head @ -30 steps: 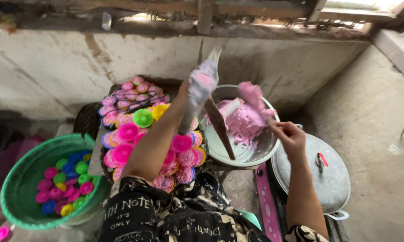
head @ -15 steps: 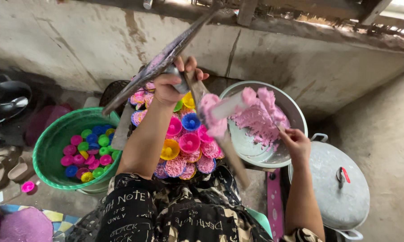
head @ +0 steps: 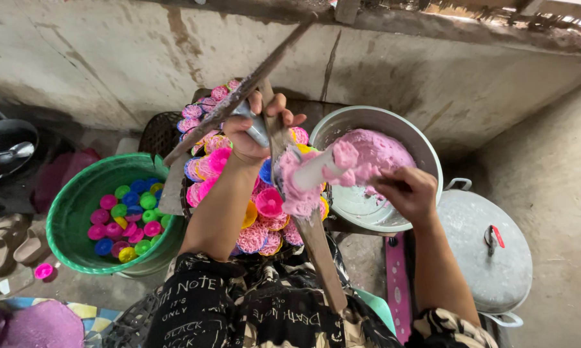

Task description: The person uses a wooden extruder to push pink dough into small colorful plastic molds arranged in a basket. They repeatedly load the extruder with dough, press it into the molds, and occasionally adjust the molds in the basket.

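The floor (head: 554,193) is grey and bare. On it sit a green tub (head: 71,212) and a silver pot lid (head: 490,251).

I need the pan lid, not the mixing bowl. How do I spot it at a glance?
Start at the big metal bowl of pink batter near the concrete wall. Look just to its right and lower, on the floor beside the person's right arm: the round grey metal lid lies flat there. Unlike the bowl, it is closed on top, with a small red knob at its centre.
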Motion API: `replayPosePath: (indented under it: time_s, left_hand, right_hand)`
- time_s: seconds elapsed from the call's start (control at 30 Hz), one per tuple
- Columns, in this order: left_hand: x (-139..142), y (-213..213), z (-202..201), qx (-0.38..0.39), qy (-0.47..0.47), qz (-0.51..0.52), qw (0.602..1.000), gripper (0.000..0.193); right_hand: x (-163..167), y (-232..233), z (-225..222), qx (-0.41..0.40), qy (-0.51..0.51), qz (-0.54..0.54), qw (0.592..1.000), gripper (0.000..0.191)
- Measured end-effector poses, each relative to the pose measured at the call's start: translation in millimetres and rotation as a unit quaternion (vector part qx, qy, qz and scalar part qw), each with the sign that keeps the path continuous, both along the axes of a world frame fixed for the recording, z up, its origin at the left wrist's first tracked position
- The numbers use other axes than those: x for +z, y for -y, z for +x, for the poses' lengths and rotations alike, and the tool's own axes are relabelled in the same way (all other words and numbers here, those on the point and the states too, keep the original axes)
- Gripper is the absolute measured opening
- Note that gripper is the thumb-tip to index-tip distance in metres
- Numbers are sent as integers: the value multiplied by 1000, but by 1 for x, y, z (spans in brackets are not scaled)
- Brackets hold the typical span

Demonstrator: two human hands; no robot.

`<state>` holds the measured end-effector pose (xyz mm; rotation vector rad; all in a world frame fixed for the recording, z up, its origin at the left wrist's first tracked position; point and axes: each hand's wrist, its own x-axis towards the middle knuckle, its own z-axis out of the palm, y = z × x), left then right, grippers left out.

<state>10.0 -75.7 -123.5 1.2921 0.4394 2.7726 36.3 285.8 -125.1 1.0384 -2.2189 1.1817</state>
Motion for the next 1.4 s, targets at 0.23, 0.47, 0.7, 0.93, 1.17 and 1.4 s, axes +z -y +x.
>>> replayPosePath:
  time_s: [0.23,0.47,0.7,0.93,1.17,1.4]
  left_hand:
    - [6,29,-13,174,30,-81,981,30]
    - [20,13,-39,382,-103,-344,851,28]
    - [24,-52,-45,401,-63,-358,841,27]
    - [48,-81,1,429,-119,-421,790,33]
    - [68,-101,16,584,-387,-400,591,30]
    - [71,-40,24,518,-254,-364,731,29]
  right_hand:
    - [-35,-54,27,-16,132,-65,989,27]
    - [-61,-45,29,-173,216,-189,942,27]
    - [-83,-20,31,-149,292,-269,906,23]
    - [-90,-16,35,-127,330,-317,880,21]
    - [-68,-3,44,-103,331,-336,876,26]
    - [-68,-56,12,-297,322,-90,894,36]
